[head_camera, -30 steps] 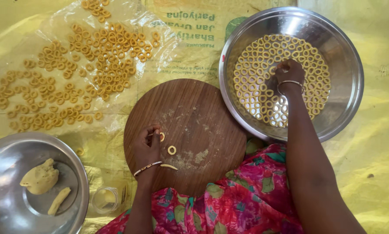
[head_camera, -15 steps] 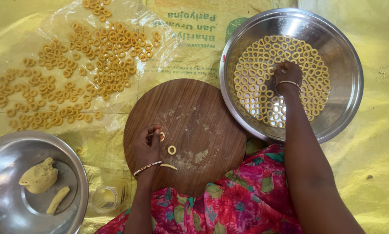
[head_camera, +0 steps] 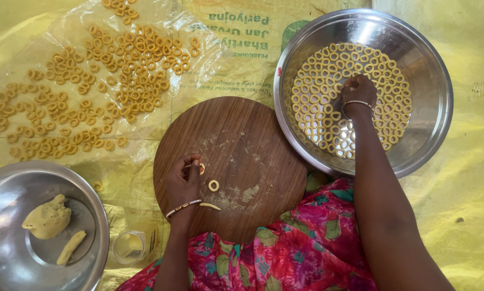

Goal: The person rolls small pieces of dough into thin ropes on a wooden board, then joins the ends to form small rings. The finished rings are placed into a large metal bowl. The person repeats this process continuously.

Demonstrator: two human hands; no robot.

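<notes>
A person sits over a round brown wooden board (head_camera: pixel 236 161) laid on a yellow plastic sheet (head_camera: pixel 468 205) on the floor. The left hand (head_camera: pixel 183 183) rests on the board at about nine o'clock, its fingers (head_camera: pixel 190 161) curled closed around a small ring of pale dough (head_camera: pixel 201 168) pinched at the tips. Just beside it, toward the board's centre, lies a second finished dough ring (head_camera: pixel 214 185), and at six o'clock from that a short thin strip of dough (head_camera: pixel 210 206) lies flat, close to the wrist's bangle.

The right hand (head_camera: pixel 359 92) reaches into the large round steel basin (head_camera: pixel 430 134) at two o'clock from the board. It hovers low over the many dough rings (head_camera: pixel 317 91) spread in a single layer across the basin's floor; the fingers are bunched and point down, but I cannot tell whether they hold a ring.

At ten o'clock from the board a clear plastic film carries many more scattered darker rings (head_camera: pixel 91 91). At eight o'clock a second steel bowl (head_camera: pixel 4 258) holds a lump of yellow dough (head_camera: pixel 47 216) and a small dough roll (head_camera: pixel 71 247). A small clear glass jar (head_camera: pixel 129 246) stands between that bowl and the person's red flowered clothing (head_camera: pixel 285 258).
</notes>
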